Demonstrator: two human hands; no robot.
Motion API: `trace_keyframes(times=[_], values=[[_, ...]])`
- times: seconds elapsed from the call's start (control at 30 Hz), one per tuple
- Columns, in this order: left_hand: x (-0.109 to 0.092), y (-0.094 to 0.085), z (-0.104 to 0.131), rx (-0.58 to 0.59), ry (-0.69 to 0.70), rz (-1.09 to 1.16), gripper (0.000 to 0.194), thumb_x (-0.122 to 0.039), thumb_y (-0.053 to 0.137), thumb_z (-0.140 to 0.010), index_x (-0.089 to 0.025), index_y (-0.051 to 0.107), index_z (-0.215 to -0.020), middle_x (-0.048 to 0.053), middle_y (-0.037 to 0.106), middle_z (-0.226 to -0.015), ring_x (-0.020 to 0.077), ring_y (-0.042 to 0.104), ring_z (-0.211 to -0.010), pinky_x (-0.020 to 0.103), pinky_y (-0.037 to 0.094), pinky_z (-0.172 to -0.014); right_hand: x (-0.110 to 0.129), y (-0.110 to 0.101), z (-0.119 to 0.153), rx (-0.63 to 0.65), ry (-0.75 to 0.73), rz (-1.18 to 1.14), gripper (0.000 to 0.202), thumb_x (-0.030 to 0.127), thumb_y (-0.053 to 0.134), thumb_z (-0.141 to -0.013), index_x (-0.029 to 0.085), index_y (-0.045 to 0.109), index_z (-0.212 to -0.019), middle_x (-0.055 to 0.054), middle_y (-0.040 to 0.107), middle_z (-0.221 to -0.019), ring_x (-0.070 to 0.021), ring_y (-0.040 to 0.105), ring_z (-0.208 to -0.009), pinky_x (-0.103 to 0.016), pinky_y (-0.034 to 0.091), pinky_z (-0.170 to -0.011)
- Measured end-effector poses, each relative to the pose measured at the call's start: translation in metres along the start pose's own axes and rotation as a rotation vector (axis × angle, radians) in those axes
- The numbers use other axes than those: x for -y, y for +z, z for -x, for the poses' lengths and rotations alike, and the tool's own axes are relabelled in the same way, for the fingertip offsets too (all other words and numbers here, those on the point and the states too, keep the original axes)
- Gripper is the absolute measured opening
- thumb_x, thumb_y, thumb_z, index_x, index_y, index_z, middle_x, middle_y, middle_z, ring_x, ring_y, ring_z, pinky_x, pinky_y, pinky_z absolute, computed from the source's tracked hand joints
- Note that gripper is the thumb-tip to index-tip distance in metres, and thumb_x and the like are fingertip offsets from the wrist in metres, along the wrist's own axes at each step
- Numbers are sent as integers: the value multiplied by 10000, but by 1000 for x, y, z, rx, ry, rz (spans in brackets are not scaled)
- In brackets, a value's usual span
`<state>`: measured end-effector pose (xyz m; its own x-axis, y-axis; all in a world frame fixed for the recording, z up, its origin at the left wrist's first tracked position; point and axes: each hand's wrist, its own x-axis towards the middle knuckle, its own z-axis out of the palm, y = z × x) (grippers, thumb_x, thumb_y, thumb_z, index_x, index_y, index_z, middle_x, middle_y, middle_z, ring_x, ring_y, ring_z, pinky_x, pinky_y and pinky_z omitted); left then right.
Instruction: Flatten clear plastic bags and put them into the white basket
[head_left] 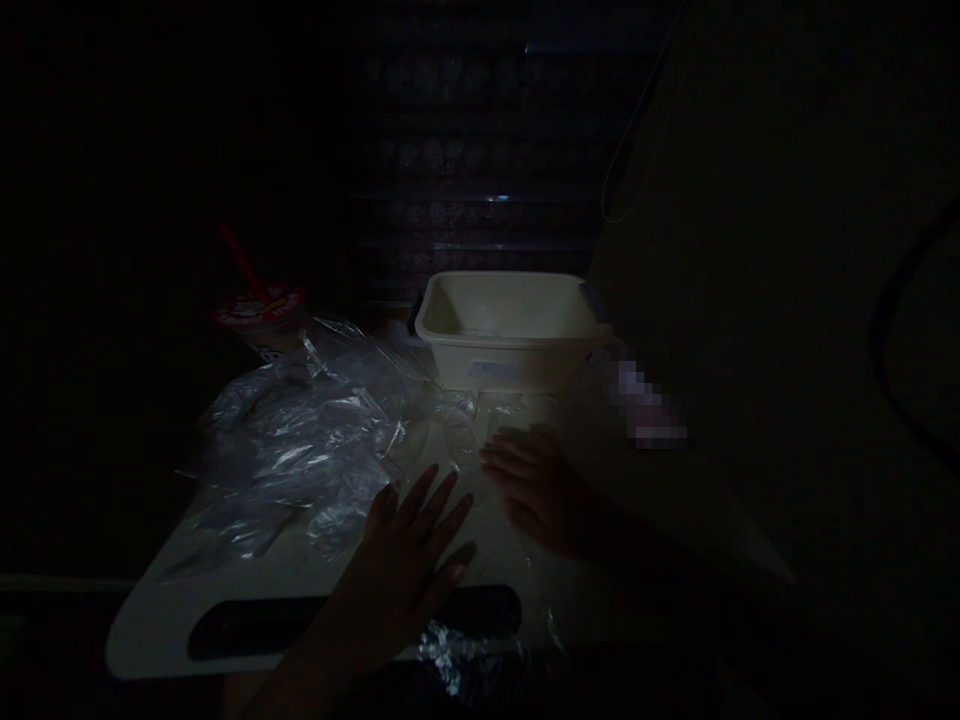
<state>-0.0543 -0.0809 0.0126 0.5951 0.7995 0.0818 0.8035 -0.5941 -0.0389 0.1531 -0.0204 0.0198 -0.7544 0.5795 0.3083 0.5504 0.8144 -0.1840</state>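
Note:
My left hand (416, 545) lies palm down with its fingers spread over the pale tabletop (157, 625), close to the right side of a heap of clear plastic bags (307, 430). Across from it, my right hand (532, 490) is stretched flat, its fingers pointing left and a little blurred. Neither hand shows anything in its grasp. Thin clear plastic (457, 435) lies flat just beyond the fingertips. Dim light hides whether the hands press on a sheet of it. More crumpled clear plastic (450, 660) hangs at the near edge, below my left hand.
A cream plastic bin (502, 360) with dark handles stands at the back of the table. Behind the bags at left is a sealed drink cup (262, 315) with a red straw (244, 262). A blurred-out item (645, 405) lies at right. The table has a dark slot (255, 627) near its front edge.

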Motion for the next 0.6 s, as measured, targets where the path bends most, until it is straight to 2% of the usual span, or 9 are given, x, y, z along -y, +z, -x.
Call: trace_keyframes(times=[0.1,0.2,0.4,0.6], values=[[1,0,0,25,8,5,488,-352,282,-824,-259,116,-1274,44,144,-1348,268,95,-1214,507,158,-901,17,0,5,102,-1,64,477,399,319,-790,154,346,-1199,-75,314,-1284,-232,182,-1189,-486,91,-933],[1,0,0,40,11,0,481,-357,270,-828,-276,104,-1272,44,134,-1350,264,86,-1217,512,156,-896,17,3,10,130,37,113,532,468,320,-773,171,328,-1215,-92,269,-1303,-273,126,-1201,-521,89,-918],[0,2,1,3,7,5,488,-358,301,-821,-280,127,-1270,44,144,-1349,274,115,-1211,502,146,-906,2,5,17,80,102,186,515,433,412,-748,167,377,-1187,-112,301,-1284,-282,153,-1194,-510,128,-915],[1,1,1,-22,16,9,490,-376,307,-815,-279,146,-1267,42,157,-1346,272,132,-1208,489,144,-911,-3,-1,17,96,133,238,483,385,373,-777,120,381,-1181,-135,293,-1284,-289,162,-1190,-498,145,-910]])
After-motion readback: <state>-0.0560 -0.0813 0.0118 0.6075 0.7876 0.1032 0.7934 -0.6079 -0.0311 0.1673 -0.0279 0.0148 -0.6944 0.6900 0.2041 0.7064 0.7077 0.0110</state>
